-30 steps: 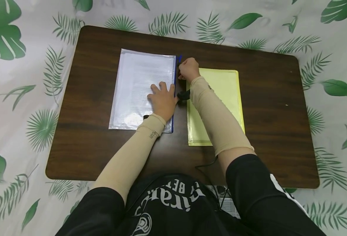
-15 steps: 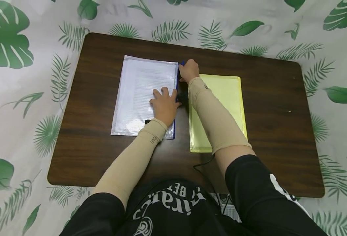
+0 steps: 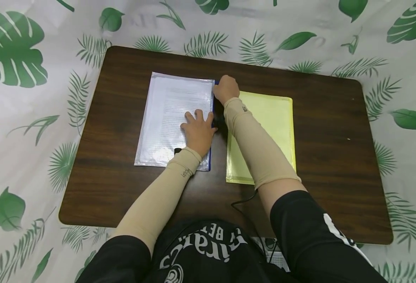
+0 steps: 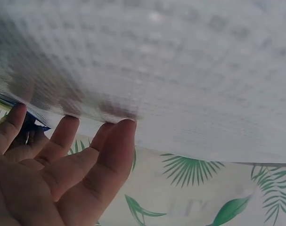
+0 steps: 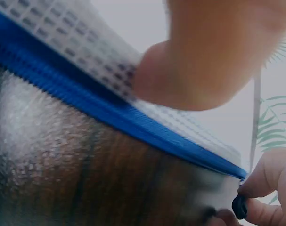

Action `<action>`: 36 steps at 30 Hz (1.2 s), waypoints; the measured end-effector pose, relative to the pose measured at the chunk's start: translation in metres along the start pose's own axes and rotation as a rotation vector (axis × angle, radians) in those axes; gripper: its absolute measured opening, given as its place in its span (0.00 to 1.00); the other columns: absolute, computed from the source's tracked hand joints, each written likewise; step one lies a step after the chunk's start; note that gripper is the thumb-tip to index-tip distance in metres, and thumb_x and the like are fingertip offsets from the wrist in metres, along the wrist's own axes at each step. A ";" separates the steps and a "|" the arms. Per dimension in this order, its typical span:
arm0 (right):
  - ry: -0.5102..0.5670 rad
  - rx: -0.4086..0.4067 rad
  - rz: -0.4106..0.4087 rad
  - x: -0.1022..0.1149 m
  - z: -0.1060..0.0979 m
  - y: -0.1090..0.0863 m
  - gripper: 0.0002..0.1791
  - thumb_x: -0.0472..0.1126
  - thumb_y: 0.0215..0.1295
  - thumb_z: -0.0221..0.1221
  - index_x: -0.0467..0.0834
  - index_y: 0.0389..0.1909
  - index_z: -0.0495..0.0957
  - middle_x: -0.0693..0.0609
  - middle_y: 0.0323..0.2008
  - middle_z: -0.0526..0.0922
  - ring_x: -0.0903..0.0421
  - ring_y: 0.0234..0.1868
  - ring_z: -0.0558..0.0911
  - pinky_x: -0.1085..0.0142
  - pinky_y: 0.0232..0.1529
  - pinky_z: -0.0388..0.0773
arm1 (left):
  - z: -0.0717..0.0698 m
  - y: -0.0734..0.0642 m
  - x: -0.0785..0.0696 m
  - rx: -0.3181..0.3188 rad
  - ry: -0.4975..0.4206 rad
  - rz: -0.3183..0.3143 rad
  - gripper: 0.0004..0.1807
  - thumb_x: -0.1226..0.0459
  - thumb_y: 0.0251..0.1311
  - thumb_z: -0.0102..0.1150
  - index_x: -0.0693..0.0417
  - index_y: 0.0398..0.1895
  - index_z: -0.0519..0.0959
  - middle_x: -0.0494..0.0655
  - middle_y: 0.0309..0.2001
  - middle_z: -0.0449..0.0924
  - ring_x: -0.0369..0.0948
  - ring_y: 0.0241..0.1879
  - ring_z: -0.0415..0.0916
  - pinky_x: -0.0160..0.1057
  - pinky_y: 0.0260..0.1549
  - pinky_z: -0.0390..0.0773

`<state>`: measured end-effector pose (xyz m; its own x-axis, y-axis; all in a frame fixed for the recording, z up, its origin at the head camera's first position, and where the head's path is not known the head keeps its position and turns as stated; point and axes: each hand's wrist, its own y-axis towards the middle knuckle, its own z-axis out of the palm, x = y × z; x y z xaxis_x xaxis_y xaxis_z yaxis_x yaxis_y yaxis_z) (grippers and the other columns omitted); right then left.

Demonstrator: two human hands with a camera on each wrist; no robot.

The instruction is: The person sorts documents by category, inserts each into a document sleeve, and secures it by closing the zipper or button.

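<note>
A clear mesh zip pouch [image 3: 177, 98] holding printed paper lies flat on the table. Along its right side runs a blue zipper [image 5: 119, 117]. My left hand [image 3: 198, 135] rests on the pouch's lower right part, fingers spread; in the left wrist view its fingertips [image 4: 124, 129] touch the plastic. At the pouch's upper right corner, my right hand [image 3: 226, 89] pinches a dark blue zipper pull [image 5: 240, 206] between thumb and finger. A large blurred thumb [image 5: 194, 70] from the left hand crosses the right wrist view. In the head view, the right hand hides the pull.
A yellow pouch [image 3: 264, 122] lies to the right, partly under the right forearm. Both rest on a dark brown table [image 3: 335, 157]. A black cable [image 3: 241, 206] hangs over the table's front edge. Leaf-patterned cloth [image 3: 17, 118] surrounds the table.
The right hand has come closer to the pouch's upper right corner and covers the blue tab there. The left hand stays on the pouch. The whole head view has shifted slightly downward.
</note>
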<state>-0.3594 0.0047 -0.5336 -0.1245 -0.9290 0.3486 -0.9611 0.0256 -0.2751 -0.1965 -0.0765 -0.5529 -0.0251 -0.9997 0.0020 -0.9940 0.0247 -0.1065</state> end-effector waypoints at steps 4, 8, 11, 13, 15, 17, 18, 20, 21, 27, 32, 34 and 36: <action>0.090 0.009 -0.016 0.002 -0.004 0.002 0.13 0.43 0.72 0.54 0.36 0.43 0.79 0.47 0.33 0.80 0.52 0.31 0.76 0.62 0.33 0.75 | 0.001 0.002 0.001 0.003 0.018 -0.008 0.32 0.38 0.74 0.40 0.34 0.77 0.59 0.60 0.68 0.62 0.63 0.59 0.67 0.51 0.32 0.80; 0.306 0.085 0.035 -0.005 -0.001 0.011 0.10 0.39 0.70 0.57 0.34 0.43 0.77 0.48 0.26 0.79 0.56 0.25 0.82 0.66 0.31 0.80 | 0.001 0.002 0.001 0.007 0.031 -0.009 0.33 0.38 0.74 0.39 0.33 0.78 0.58 0.61 0.68 0.62 0.62 0.58 0.69 0.49 0.32 0.80; 0.504 0.150 0.102 -0.008 -0.001 0.016 0.10 0.36 0.72 0.54 0.37 0.30 0.75 0.48 0.22 0.78 0.56 0.21 0.81 0.66 0.31 0.82 | 0.001 0.002 0.001 0.003 0.030 -0.009 0.32 0.38 0.75 0.38 0.34 0.78 0.59 0.62 0.67 0.63 0.62 0.59 0.70 0.50 0.32 0.80; 0.594 0.197 0.136 -0.009 -0.003 0.015 0.14 0.37 0.75 0.53 0.38 0.26 0.75 0.48 0.22 0.77 0.56 0.22 0.79 0.66 0.32 0.82 | 0.001 0.002 0.000 -0.005 0.029 -0.009 0.32 0.38 0.75 0.38 0.34 0.77 0.60 0.62 0.67 0.63 0.62 0.59 0.70 0.50 0.33 0.81; 0.620 0.235 0.155 -0.010 -0.006 0.014 0.15 0.38 0.77 0.54 0.37 0.29 0.78 0.49 0.22 0.77 0.57 0.22 0.77 0.66 0.32 0.80 | 0.001 0.001 0.000 -0.014 0.030 -0.007 0.31 0.38 0.75 0.39 0.35 0.76 0.61 0.62 0.67 0.63 0.62 0.59 0.71 0.50 0.33 0.81; 0.618 0.275 0.180 -0.011 -0.009 0.014 0.13 0.40 0.77 0.55 0.35 0.34 0.80 0.49 0.21 0.77 0.58 0.21 0.76 0.67 0.30 0.79 | 0.002 0.001 -0.001 -0.027 0.034 -0.003 0.31 0.38 0.75 0.40 0.36 0.76 0.62 0.62 0.67 0.64 0.63 0.58 0.71 0.49 0.32 0.81; 0.616 0.297 0.188 -0.011 -0.011 0.014 0.13 0.41 0.76 0.56 0.34 0.38 0.80 0.50 0.21 0.77 0.58 0.21 0.76 0.67 0.29 0.78 | 0.001 0.000 -0.001 -0.033 0.037 -0.001 0.31 0.38 0.75 0.40 0.36 0.75 0.62 0.62 0.67 0.64 0.63 0.58 0.72 0.49 0.32 0.82; 0.591 0.349 0.194 -0.013 -0.014 0.016 0.13 0.41 0.76 0.55 0.33 0.45 0.79 0.50 0.20 0.78 0.58 0.20 0.77 0.68 0.28 0.79 | 0.001 0.000 -0.001 -0.039 0.043 0.000 0.31 0.38 0.75 0.40 0.37 0.75 0.63 0.62 0.67 0.65 0.63 0.58 0.72 0.49 0.32 0.82; 0.581 0.380 0.195 -0.013 -0.016 0.017 0.13 0.41 0.77 0.55 0.33 0.48 0.78 0.50 0.20 0.78 0.58 0.20 0.77 0.68 0.27 0.79 | 0.001 -0.001 -0.002 -0.043 0.045 0.000 0.31 0.38 0.74 0.40 0.37 0.74 0.63 0.62 0.67 0.65 0.63 0.58 0.72 0.49 0.32 0.82; 0.655 0.527 0.247 -0.020 -0.025 0.022 0.10 0.37 0.77 0.53 0.33 0.47 0.76 0.48 0.24 0.81 0.55 0.24 0.83 0.67 0.29 0.82 | 0.001 -0.001 -0.003 -0.051 0.037 0.005 0.31 0.37 0.74 0.40 0.37 0.73 0.64 0.62 0.67 0.65 0.63 0.59 0.72 0.48 0.31 0.81; 0.841 0.589 0.320 -0.031 -0.030 0.025 0.09 0.35 0.76 0.54 0.33 0.45 0.78 0.43 0.33 0.85 0.51 0.32 0.88 0.65 0.34 0.85 | 0.001 0.001 -0.004 -0.043 0.037 0.007 0.32 0.38 0.74 0.40 0.38 0.75 0.62 0.63 0.68 0.64 0.64 0.60 0.71 0.49 0.34 0.81; 0.893 0.609 0.329 -0.035 -0.031 0.024 0.09 0.35 0.76 0.53 0.34 0.46 0.78 0.43 0.35 0.86 0.51 0.34 0.88 0.64 0.37 0.85 | 0.001 0.001 -0.004 -0.041 0.041 0.010 0.32 0.38 0.74 0.40 0.38 0.75 0.62 0.64 0.68 0.64 0.65 0.60 0.71 0.49 0.34 0.81; 0.922 0.623 0.316 -0.038 -0.031 0.022 0.09 0.36 0.76 0.53 0.34 0.48 0.78 0.43 0.36 0.86 0.51 0.34 0.88 0.65 0.38 0.85 | 0.000 0.001 -0.004 -0.042 0.041 0.014 0.32 0.38 0.74 0.41 0.39 0.75 0.63 0.64 0.67 0.64 0.65 0.60 0.72 0.49 0.33 0.82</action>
<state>-0.3837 0.0518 -0.5247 -0.7169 -0.2850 0.6362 -0.5987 -0.2160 -0.7713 -0.1970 -0.0730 -0.5534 -0.0422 -0.9982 0.0415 -0.9971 0.0394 -0.0646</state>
